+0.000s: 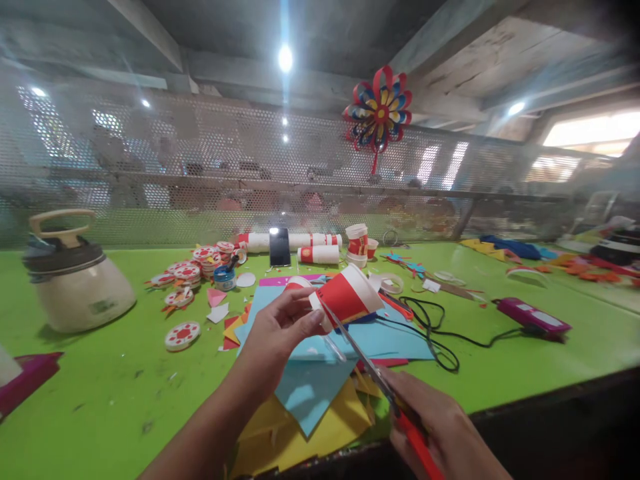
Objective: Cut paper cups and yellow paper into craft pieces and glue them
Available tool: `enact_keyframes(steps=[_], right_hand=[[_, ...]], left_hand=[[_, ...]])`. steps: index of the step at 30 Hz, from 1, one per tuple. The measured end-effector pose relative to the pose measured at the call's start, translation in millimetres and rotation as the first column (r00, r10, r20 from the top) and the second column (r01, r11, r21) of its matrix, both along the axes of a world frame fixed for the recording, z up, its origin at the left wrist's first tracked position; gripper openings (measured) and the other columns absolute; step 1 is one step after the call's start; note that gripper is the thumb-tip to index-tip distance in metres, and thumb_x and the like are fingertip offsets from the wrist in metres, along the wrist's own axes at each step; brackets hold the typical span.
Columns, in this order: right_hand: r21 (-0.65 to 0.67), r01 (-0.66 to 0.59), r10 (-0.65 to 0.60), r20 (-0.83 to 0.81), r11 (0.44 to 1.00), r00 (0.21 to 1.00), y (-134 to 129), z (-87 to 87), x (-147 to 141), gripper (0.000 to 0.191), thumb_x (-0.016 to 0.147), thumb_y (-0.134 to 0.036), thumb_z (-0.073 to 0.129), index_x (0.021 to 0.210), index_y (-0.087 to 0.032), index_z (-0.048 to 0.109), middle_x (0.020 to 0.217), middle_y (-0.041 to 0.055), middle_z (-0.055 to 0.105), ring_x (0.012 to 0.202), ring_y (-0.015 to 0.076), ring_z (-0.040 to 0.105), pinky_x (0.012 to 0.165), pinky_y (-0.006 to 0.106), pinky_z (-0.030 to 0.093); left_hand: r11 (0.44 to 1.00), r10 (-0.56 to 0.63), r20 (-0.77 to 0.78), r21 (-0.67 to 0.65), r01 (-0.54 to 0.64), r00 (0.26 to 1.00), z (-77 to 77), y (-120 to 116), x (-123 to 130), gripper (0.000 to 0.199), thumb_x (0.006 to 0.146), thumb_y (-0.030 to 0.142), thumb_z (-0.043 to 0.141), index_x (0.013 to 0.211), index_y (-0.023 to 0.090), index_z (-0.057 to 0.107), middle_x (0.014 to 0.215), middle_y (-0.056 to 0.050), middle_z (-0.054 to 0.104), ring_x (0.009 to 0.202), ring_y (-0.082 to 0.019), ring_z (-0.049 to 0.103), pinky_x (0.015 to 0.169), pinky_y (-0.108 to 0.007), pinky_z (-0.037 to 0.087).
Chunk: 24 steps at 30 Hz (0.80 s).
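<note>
Right now we have our left hand (pixel 280 330) curled around the base of a red and white paper cup (pixel 350 293), holding it tipped on its side above the tabletop (pixel 100 393), mouth pointing far and right. Our right hand (pixel 440 427) is closed around the red handles of the scissors (pixel 367 360) at the near edge, and the blades reach up and left with their tips at the cup's base, just beside our left thumb. We cannot tell how far the blades are parted.

Under the cup lie sheets of blue paper (pixel 320 373) over yellow paper (pixel 300 433), spread across the green surface. To the left, well apart, stands a cream kettle (pixel 75 280) with a tan handle. Red and white paper discs (pixel 187 277) are piled at the far left of the papers, one more disc (pixel 183 335) lying nearer us. Farther back a phone (pixel 279 247) stands propped against rolled cups, with a short stack of cups (pixel 357 243) to its right. A black cable (pixel 440 333) runs right to a magenta device (pixel 533 317). A paper pinwheel (pixel 379 110) hangs on the mesh wall (pixel 150 167) beyond.
</note>
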State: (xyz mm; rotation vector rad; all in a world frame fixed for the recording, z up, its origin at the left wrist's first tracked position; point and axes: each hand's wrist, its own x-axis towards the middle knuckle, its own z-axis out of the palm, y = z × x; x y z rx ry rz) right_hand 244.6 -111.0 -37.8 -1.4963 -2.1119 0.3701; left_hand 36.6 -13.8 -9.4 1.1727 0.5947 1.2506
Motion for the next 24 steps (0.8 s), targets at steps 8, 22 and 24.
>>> enact_keyframes(steps=[8, 22, 24], right_hand=[[0.093, -0.011, 0.014, -0.031, 0.996, 0.999, 1.3, -10.8, -3.7, 0.046, 0.08, -0.009, 0.046, 0.125, -0.01, 0.058, 0.094, 0.0079, 0.068, 0.095, 0.02, 0.066, 0.084, 0.025, 0.052], [0.046, 0.037, -0.037, -0.006, 0.998, 0.999, 3.2, -9.8, -2.5, 0.058, 0.07, -0.003, 0.049, 0.126, -0.015, 0.058, 0.108, 0.0071, 0.069, 0.101, 0.018, 0.065, 0.088, 0.024, 0.051], [0.025, 0.028, -0.027, -0.021, 0.999, 0.999, 2.8, -8.2, -3.4, 0.057, 0.07, -0.004, 0.049, 0.125, -0.015, 0.058, 0.112, 0.0084, 0.069, 0.103, 0.019, 0.065, 0.089, 0.026, 0.051]], left_hand=[[0.997, 0.064, -0.038, 0.049, -0.062, 0.997, -1.0, -1.5, 0.4, 0.038, 0.074, 0.028, 0.075, 0.106, 0.014, 0.061, 0.09, -0.008, 0.073, 0.08, -0.019, 0.067, 0.076, -0.033, 0.051], [0.994, 0.089, -0.059, 0.066, -0.086, 0.994, -0.8, 1.2, -1.5, 0.032, 0.076, 0.028, 0.074, 0.105, 0.017, 0.065, 0.095, -0.006, 0.072, 0.087, -0.019, 0.066, 0.079, -0.033, 0.053], [0.99, 0.122, -0.092, 0.086, -0.114, 0.988, -1.2, 0.1, -1.4, 0.033, 0.074, 0.027, 0.075, 0.104, 0.018, 0.065, 0.097, -0.006, 0.072, 0.088, -0.018, 0.066, 0.077, -0.031, 0.052]])
